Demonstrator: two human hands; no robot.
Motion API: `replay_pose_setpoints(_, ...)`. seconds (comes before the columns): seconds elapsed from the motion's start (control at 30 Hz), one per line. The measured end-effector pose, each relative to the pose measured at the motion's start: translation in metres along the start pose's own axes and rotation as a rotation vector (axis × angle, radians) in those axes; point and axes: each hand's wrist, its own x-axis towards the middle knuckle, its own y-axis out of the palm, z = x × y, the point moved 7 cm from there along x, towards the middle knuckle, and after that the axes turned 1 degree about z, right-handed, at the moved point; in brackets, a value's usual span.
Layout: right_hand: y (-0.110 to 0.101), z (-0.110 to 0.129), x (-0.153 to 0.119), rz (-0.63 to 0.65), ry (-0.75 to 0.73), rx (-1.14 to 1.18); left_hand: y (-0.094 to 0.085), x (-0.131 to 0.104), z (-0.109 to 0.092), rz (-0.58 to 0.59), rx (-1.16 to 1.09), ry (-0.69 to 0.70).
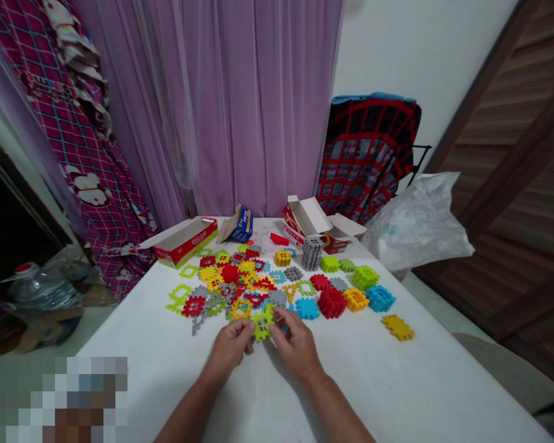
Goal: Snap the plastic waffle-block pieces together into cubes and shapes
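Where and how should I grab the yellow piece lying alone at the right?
Probably pinch the yellow piece by its left and right toothed edges, coming from above on the near side: it looks flat, with bare table before it and the blue stack beyond, to its left.

This looks like a room in a home. Just beyond the left hand (233, 344) and right hand (298, 343), toy pieces (331, 303) lie spread over a white table (373, 391). Farther ahead of the grip hangs a purple curtain (268, 123). Well to the grip's left are a cartoon-print cloth (104, 212) and a plastic bottle (44, 289); far to its right are brown wooden slats (493, 132).
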Motion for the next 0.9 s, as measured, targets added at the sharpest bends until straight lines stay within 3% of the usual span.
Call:
replay_pose_setpoints(0.13,-0.002,0.032,0.005,0.198,-0.269,-0.339,0.001,-0.001,-0.003,-0.012,0.036,0.000)
replay_pose_setpoints(0.23,0.004,0.039,0.005,0.348,-0.286,-0.445,0.002,-0.006,-0.010,-0.009,0.068,0.022)
replay_pose_setpoints(0.3,0.006,0.040,0.005,0.367,-0.260,-0.475,0.002,-0.008,-0.013,-0.005,0.086,0.028)
replay_pose_setpoints(0.5,0.007,0.038,0.003,0.353,-0.240,-0.505,0.006,-0.005,-0.010,0.054,0.120,0.039)
replay_pose_setpoints(0.67,-0.005,0.036,0.005,0.287,-0.212,-0.458,0.005,-0.001,-0.004,0.068,0.108,0.059)
replay_pose_setpoints(0.8,-0.033,0.033,0.011,0.153,-0.187,-0.416,0.002,-0.002,-0.006,0.059,0.062,0.077)
replay_pose_setpoints(0.9,-0.076,0.022,0.022,0.051,-0.172,-0.427,0.001,-0.004,-0.008,0.054,0.063,0.083)
